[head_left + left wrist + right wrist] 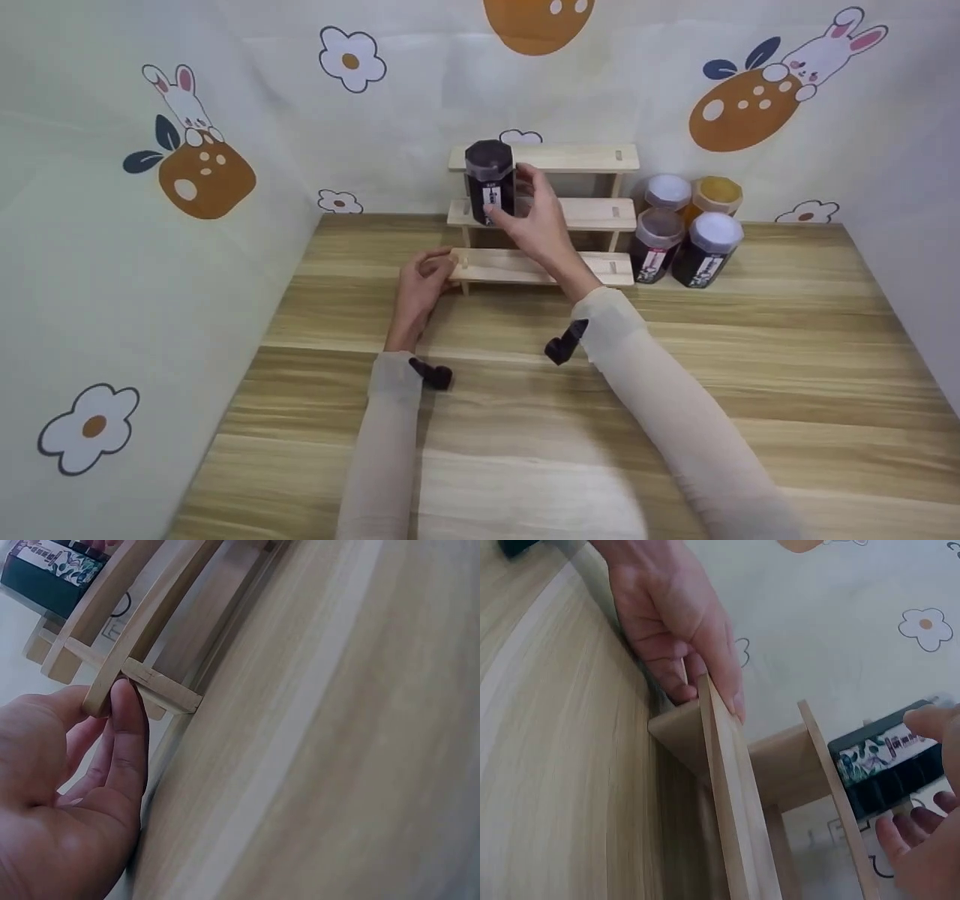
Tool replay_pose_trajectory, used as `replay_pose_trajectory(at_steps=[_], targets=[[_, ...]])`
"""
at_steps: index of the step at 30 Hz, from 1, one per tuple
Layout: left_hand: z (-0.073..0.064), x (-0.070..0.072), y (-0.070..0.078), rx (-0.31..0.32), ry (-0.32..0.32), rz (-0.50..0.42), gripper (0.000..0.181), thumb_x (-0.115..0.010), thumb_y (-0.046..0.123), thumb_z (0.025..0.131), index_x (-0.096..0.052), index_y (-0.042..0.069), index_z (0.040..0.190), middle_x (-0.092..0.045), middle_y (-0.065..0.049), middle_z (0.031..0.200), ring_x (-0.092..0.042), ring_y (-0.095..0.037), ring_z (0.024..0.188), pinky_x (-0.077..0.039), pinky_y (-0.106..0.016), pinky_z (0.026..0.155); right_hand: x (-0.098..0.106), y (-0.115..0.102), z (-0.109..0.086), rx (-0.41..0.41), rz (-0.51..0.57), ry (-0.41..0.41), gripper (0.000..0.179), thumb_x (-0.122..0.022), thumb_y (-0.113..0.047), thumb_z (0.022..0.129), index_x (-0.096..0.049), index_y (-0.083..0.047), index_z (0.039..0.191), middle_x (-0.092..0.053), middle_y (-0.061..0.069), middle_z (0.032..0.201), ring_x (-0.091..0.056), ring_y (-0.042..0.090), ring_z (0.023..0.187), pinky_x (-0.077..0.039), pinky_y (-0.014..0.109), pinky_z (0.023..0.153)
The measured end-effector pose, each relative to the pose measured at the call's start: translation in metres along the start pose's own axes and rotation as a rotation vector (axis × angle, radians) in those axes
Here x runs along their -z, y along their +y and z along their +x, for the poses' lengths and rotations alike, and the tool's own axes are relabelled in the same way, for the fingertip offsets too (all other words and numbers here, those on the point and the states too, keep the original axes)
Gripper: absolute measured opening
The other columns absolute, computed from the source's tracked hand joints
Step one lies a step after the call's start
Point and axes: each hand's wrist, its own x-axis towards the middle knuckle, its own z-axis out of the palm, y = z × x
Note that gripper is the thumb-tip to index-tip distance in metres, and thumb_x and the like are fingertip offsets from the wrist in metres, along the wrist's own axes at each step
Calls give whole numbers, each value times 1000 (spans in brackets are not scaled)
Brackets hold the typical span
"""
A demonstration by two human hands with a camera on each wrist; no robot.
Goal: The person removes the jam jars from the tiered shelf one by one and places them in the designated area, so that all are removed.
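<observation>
A dark jar point(490, 187) with a domed lid and a printed label stands upright at the left end of the middle shelf point(585, 214) of a small three-step wooden rack. My right hand point(541, 225) holds it from the right, thumb across the label and fingers at its side. In the right wrist view, the jar's base point(847, 791) is right at the shelf board. My left hand point(421, 289) pinches the left end of the lowest shelf point(517, 266) between thumb and fingers. The left wrist view shows that pinch on the board's end point(101, 694) closely.
Several more jars stand right of the rack: a brown-lidded jar point(657, 244), a white-lidded jar point(707, 247), another white-topped jar point(666, 193) and a yellow-topped jar point(718, 195). Behind the rack rises a patterned backdrop point(420, 112). Everything stands on a wood-grain table point(337, 300).
</observation>
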Motion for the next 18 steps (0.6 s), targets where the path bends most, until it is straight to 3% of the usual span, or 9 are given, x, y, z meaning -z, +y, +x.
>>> replay_pose_trajectory(at_steps=[11, 18], targets=[[2, -1, -2, -16, 8, 40, 30, -75, 21, 104, -73, 7, 130, -77, -17, 123, -75, -20, 102, -68, -29, 82, -24, -2, 4, -12, -142, 160, 75, -88, -30, 92, -51, -9, 154, -63, 13, 151, -62, 26, 138, -49, 38, 123], [2, -1, -2, -26, 11, 12, 26, -75, 14, 103, -73, 5, 128, -77, -19, 117, -75, -18, 95, -69, -29, 78, -19, 0, -1, -17, -171, 167, 70, -89, -31, 92, -53, -11, 150, -63, 12, 150, -66, 28, 135, -53, 38, 119]])
